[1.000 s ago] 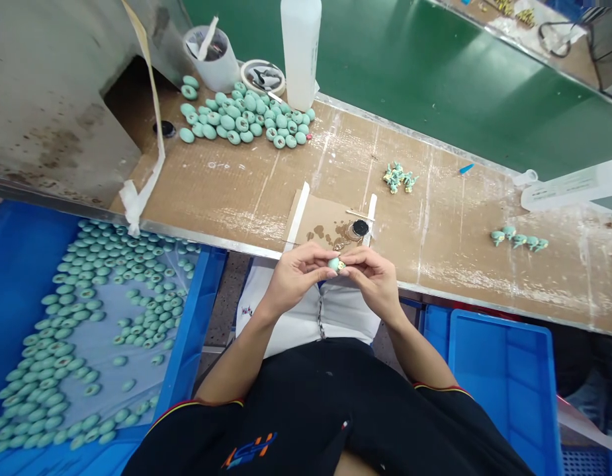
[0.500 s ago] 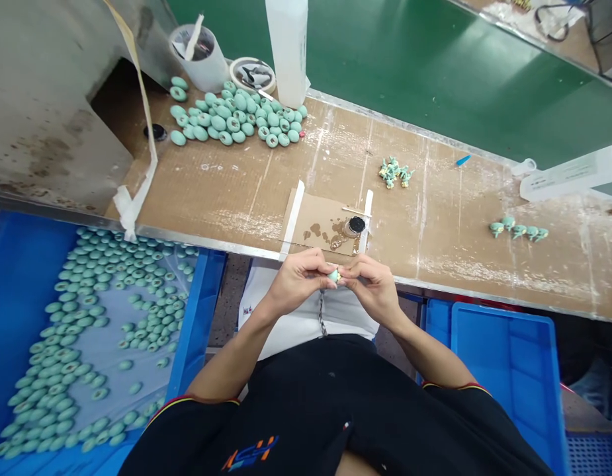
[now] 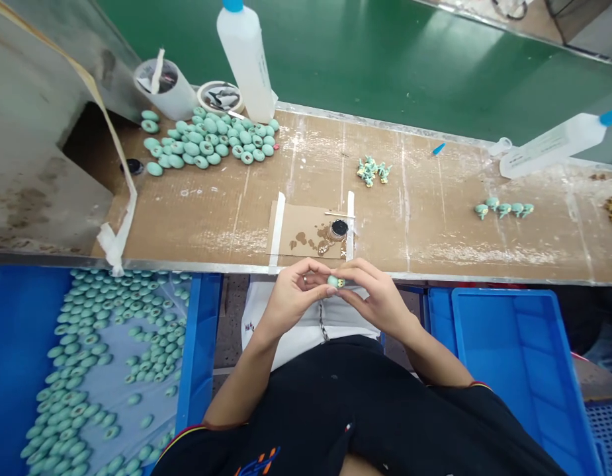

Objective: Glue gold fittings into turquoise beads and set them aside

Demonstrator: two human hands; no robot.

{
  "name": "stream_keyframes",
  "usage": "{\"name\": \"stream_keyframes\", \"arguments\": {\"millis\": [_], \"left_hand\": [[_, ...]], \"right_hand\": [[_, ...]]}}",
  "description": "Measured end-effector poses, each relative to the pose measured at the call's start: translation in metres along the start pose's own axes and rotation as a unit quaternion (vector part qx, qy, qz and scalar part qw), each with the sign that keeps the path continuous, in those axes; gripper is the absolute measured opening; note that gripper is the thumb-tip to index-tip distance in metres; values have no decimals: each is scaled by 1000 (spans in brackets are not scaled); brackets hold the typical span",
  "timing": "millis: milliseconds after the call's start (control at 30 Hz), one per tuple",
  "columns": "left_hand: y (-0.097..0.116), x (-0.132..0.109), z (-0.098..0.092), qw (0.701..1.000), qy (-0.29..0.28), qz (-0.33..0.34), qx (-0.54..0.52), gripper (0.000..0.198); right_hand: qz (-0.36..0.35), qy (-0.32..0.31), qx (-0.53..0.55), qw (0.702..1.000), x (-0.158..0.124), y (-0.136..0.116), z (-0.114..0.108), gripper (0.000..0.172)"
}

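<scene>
In front of my waist, just below the table's front edge, both hands meet around a small pale-green egg (image 3: 332, 281). My left hand (image 3: 292, 296) pinches the egg between thumb and fingers. A small yellow figure part (image 3: 341, 283) shows at the egg's right end, with the thumb and fingers of my right hand (image 3: 380, 301) closed about it. On the table beyond my hands, a small jar with a black top (image 3: 338, 229) and a thin white stick (image 3: 339, 214) lie on a stained cardboard sheet (image 3: 286, 228) edged with white tape.
Many green eggs (image 3: 206, 142) pile at the back left beside a white bottle (image 3: 249, 66). Small green-yellow figures (image 3: 370, 170) lie mid-table, with several assembled pieces (image 3: 504, 209) to the right. Blue bins flank me: one holding eggs (image 3: 72, 357), another (image 3: 514, 357) at right.
The view has shifted. My hands still hold the egg together; the fingers have loosened and spread somewhat, showing more of the egg and its yellow end.
</scene>
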State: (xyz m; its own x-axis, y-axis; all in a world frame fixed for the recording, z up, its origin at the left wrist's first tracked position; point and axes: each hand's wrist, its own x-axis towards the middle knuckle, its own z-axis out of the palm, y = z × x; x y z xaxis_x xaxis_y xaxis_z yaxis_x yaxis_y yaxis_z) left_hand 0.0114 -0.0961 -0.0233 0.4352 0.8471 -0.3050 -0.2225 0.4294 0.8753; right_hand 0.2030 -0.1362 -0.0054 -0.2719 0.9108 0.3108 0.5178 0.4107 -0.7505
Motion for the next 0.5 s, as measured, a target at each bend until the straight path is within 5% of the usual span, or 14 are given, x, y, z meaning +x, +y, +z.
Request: {"name": "stream_keyframes", "arguments": {"millis": [233, 333, 500], "left_hand": [[-1, 6, 6, 1000, 8, -10, 18, 42], [-2, 5, 0, 996, 31, -5, 80, 39], [-5, 2, -13, 985, 72, 6, 158, 39]], "right_hand": [[-8, 52, -90, 995, -11, 8, -3, 16], [80, 135, -177, 972, -13, 59, -38, 13], [292, 309, -295, 856, -13, 172, -132, 14]]}}
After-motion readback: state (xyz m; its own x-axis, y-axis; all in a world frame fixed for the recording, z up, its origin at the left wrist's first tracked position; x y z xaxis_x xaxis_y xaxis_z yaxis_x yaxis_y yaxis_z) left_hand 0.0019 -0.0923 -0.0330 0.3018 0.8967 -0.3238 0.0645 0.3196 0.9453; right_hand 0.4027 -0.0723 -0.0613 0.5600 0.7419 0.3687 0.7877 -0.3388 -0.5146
